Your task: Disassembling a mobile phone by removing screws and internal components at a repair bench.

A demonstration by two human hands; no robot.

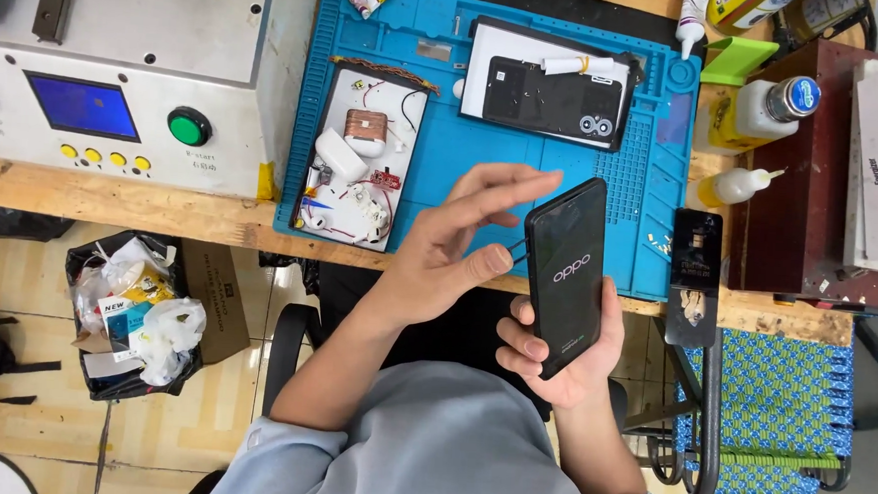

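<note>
Black slab smartphone [565,274]: your right hand [564,354] cradles it screen-up; your left hand [459,243] pinches a thin black tool [517,249] against its edge.

A blue mat [563,173] lies on the wooden worktop [111,205]. On the mat rest a white tray [333,206] of small parts and a dark tablet [552,103]; left of the mat stands a grey machine [118,60].

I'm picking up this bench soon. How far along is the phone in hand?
Done: the black phone looks closed up, its screen lit. In hand: the right hand cradles it while the left hand pinches a thin tool at its side edge. Left: a second phone and loose parts on the blue mat.
</note>
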